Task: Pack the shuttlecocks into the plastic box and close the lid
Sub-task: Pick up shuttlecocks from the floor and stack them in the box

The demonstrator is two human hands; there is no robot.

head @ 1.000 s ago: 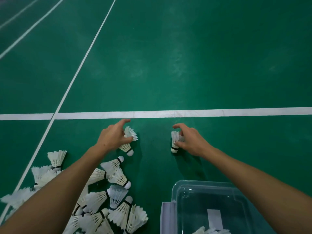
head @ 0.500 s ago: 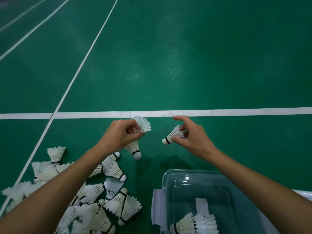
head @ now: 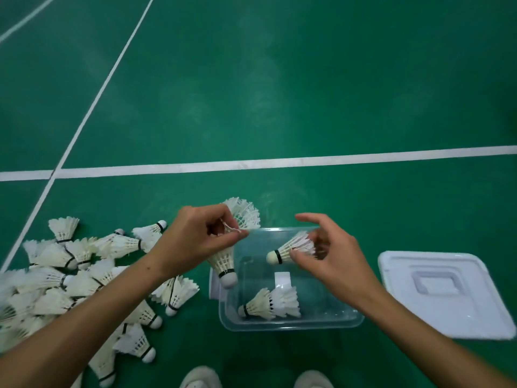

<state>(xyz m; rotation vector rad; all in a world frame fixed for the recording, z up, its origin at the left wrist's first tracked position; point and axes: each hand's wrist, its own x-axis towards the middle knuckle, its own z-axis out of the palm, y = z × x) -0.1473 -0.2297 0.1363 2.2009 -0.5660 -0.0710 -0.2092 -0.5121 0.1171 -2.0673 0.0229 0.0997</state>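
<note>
Since half a second ago we have carried both shuttlecocks back from near the white court line to over the box, and the lid has come into view on the right. Our left hand point(head: 195, 242) has its fingers curled around a shuttlecock point(head: 223, 264) with the cork pointing down over the box's left rim; feathers point(head: 243, 214) fan out above the fingers, though we cannot tell whether they belong to this shuttlecock or a second one. Our right hand point(head: 333, 256) pinches another shuttlecock point(head: 291, 247) lightly by its skirt, thumb and fingertips narrow, index finger lifted, cork aimed left above the open plastic box point(head: 291, 326). Two shuttlecocks point(head: 268, 303) already lie on the box floor. A big pile of shuttlecocks point(head: 70, 275) waits on the green floor point(head: 279, 93) to the left, and the white lid point(head: 447, 298) lies just right of the box. Our shoe tips point(head: 200, 378) show at the bottom edge.

We judge these things very light and fragile: the feathers bend and fray easily, so a loose hold around the skirt near the cork, or on the cork itself, seems safest, and a gentle drop should do.
</note>
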